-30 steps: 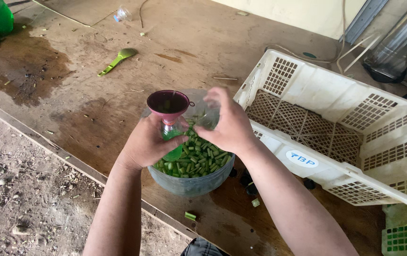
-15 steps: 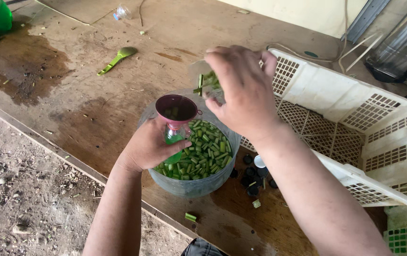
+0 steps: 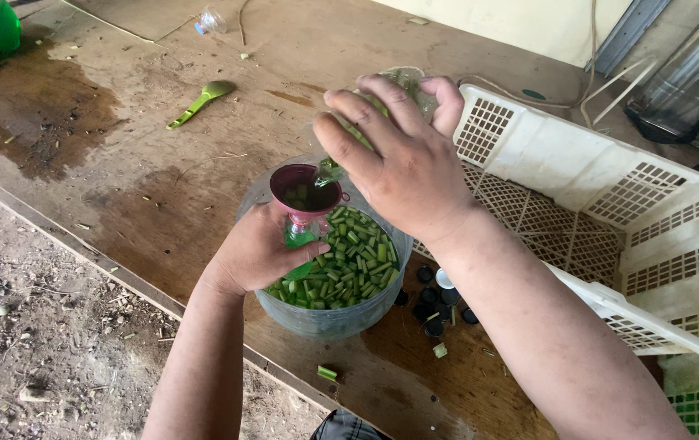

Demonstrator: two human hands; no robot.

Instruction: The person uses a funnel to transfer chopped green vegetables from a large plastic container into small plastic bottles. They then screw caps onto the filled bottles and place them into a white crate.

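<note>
We find the right hand [image 3: 402,167], raised a half-second ago, now lowered and tipping its gripped clear cup [image 3: 341,159] of green pieces into the funnel [image 3: 307,189], which sits on the bottle [image 3: 297,243] that the left hand [image 3: 256,253] clasps over the bowl [image 3: 329,319]; filling is under way.

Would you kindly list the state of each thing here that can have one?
Left hand: gripping green bottle.
Green bottle: upright in the bowl, funnel in its neck.
Maroon funnel: holds some green pieces.
Right hand: tipping clear cup over the funnel.
Clear cup: tilted, pouring.
Bowl: nearly full of chopped green stems.
White crate: looks empty.
Tabletop: wet-stained.
</note>
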